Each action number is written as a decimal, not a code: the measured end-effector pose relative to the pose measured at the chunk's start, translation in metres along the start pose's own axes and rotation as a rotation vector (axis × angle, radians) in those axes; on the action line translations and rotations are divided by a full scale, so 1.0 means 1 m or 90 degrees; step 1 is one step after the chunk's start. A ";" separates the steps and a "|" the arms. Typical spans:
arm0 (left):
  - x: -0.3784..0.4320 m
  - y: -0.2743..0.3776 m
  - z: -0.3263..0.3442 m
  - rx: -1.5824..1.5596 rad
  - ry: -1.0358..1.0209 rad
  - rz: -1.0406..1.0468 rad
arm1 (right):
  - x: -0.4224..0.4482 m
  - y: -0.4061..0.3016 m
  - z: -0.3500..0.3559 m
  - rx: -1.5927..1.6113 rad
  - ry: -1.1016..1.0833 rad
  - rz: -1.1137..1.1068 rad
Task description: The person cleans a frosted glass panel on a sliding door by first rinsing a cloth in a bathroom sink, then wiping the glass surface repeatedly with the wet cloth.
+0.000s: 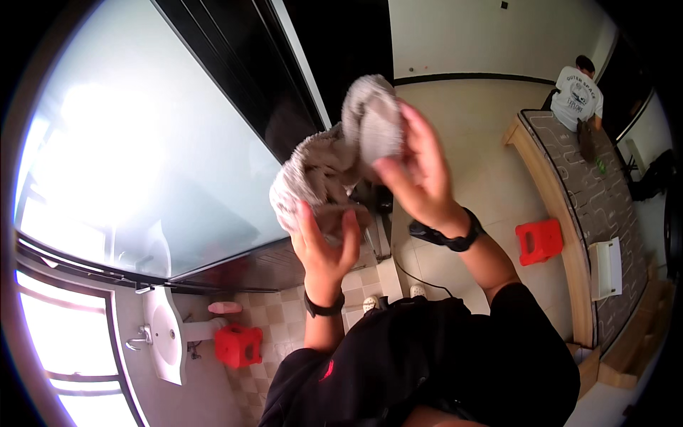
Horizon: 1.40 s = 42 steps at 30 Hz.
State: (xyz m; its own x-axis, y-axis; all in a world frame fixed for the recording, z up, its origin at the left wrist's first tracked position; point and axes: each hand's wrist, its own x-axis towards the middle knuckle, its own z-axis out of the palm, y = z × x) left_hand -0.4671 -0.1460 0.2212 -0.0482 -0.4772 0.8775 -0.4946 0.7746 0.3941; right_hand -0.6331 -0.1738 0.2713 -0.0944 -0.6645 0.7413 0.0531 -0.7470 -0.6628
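Note:
A fluffy grey-beige cloth [325, 171] is held up bunched between both hands, in front of a frosted glass panel [160, 160] with a dark frame. My left hand [323, 248] grips the cloth's lower left part, fingers and thumb around it. My right hand [419, 171] holds its upper right end, which is folded over and slightly blurred. Dark bands sit on both wrists. The folds hide parts of the fingers.
A white washbasin [166, 335] and a red plastic stool [238, 346] are at the lower left. Another red stool [539, 242] stands by a wooden bed frame [568, 235] at the right. A person [579, 96] sits on the bed. A cable crosses the floor.

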 end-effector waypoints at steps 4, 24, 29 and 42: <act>0.007 -0.026 0.014 0.072 -0.028 -0.077 | 0.009 0.017 0.024 -0.353 -0.082 -0.271; -0.178 -0.076 0.065 -0.073 -0.451 0.001 | -0.172 0.055 -0.039 -0.372 -0.050 0.556; -0.187 -0.051 0.099 -0.198 -0.589 -0.125 | -0.263 0.019 -0.079 -0.370 0.215 0.615; -0.203 0.111 0.255 -0.219 -1.103 -0.057 | -0.402 -0.147 -0.185 -0.411 0.880 0.626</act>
State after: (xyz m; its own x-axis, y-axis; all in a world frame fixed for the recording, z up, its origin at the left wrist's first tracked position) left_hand -0.7337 -0.0695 0.0168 -0.9246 -0.1928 -0.3284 -0.3700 0.6592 0.6546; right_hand -0.7865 0.2075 0.0507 -0.9544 -0.0624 -0.2918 0.2731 0.2115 -0.9384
